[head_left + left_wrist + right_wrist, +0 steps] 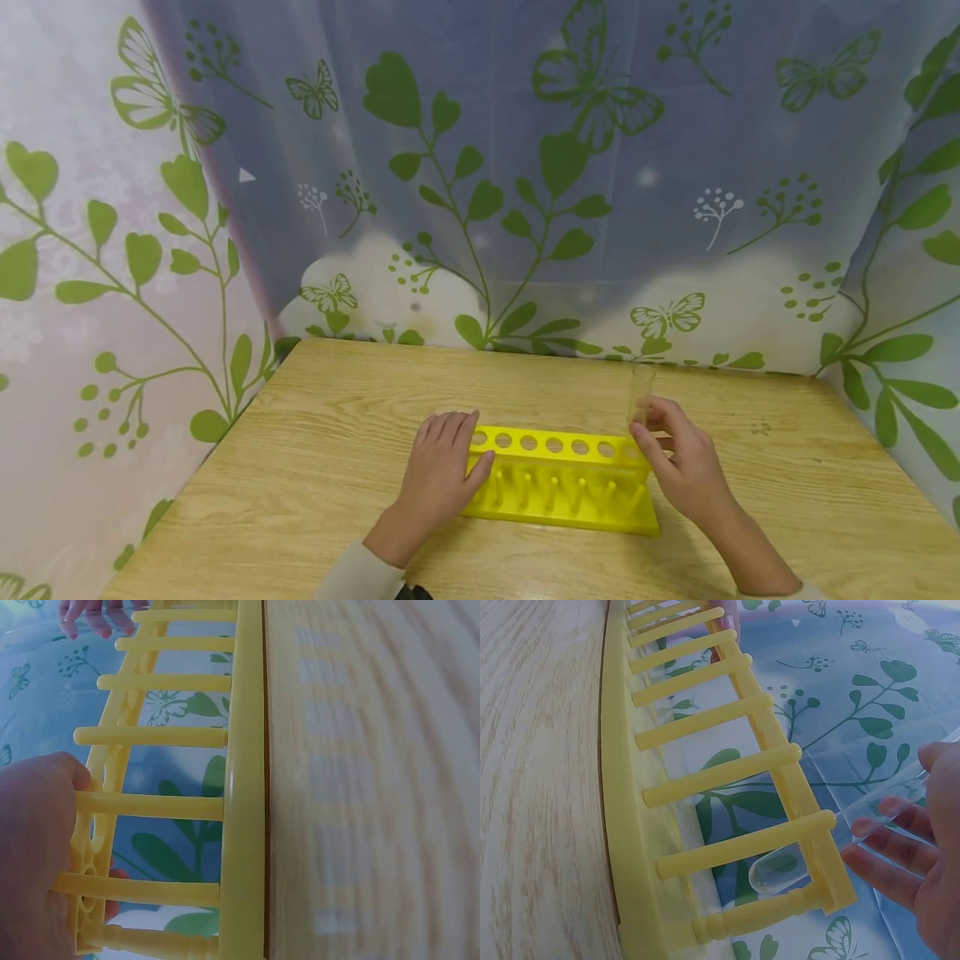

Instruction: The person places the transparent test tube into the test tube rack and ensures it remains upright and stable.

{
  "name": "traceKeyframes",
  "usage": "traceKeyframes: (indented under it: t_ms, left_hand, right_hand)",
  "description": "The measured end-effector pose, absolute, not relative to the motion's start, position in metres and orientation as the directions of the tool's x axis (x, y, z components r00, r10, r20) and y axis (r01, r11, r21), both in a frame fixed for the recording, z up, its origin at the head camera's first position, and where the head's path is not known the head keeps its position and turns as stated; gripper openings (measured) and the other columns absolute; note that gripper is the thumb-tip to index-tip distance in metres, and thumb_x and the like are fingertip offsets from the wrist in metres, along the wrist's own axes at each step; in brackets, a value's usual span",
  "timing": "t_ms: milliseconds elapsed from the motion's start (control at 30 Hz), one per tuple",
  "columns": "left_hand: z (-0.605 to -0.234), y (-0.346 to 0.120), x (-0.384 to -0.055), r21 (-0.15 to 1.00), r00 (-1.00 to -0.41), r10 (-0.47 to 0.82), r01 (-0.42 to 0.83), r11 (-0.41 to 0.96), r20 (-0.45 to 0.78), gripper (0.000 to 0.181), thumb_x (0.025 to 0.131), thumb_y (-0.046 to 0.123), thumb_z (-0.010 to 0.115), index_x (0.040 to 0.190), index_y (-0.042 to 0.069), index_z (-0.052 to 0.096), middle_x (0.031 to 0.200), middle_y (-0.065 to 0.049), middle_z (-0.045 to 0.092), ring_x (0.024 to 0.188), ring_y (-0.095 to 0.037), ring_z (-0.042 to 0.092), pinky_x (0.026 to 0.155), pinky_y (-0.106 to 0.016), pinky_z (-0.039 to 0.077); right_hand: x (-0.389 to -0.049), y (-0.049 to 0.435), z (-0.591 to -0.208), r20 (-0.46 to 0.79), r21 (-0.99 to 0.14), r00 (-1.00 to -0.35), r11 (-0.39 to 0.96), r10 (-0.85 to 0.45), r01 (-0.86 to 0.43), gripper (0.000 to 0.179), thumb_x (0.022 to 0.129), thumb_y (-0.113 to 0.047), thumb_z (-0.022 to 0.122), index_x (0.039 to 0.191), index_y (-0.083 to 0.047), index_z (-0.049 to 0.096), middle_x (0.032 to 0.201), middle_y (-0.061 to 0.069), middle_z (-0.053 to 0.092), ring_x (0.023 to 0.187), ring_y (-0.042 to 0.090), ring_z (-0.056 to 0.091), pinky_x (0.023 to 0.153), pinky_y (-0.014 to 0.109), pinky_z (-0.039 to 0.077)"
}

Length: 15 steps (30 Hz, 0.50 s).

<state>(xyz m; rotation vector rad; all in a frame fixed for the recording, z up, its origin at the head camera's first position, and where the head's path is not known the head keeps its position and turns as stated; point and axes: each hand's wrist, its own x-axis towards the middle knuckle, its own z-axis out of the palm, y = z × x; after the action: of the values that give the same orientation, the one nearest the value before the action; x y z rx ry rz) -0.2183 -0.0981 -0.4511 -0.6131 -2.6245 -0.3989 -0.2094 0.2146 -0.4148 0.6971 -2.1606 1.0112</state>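
pinching a clear, round-bottomed tube (776, 871) between thumb and fingers, the right hand (686, 467) is at the right end of a yellow rack (558, 527). the left hand (444, 471) grips the rack's left end, thumb in front, fingers over the top bar. rack: smooth, plastic-looking; round holes above, upright pegs on a flat base. tube passes through the end hole, rounded tip above the base. rack stands on a wood-grain tabletop (375, 392), well apart from its back edge and roughly parallel to it. patterned cloth (487, 125) hangs beyond that edge. tube wall faint in head view, partly hidden by fingers; tabletop's near edge cut off; black item (414, 592) by left sleeve (360, 575) mostly out of frame.
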Motion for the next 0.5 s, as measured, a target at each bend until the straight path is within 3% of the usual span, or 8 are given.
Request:
traceKeyframes:
  t_ms: [500]
  left_hand:
    - [-0.4509,-0.0981,-0.2181,0.173,-0.83,0.352,0.46,0.871,0.433,0.059,0.098,0.045,0.048,0.141,0.004,0.047,0.132,-0.01,0.054,0.123,-0.028,0.047,0.111,-0.049,0.029]
  right_hand:
    - [-0.2084,0.2151,-0.4147,0.723,-0.488,-0.668,0.554,-0.177,-0.675,0.029,0.089,0.009,0.061,0.116,-0.001,0.055,0.09,0.005,0.062,0.086,-0.001,0.061,0.065,0.012,0.052]
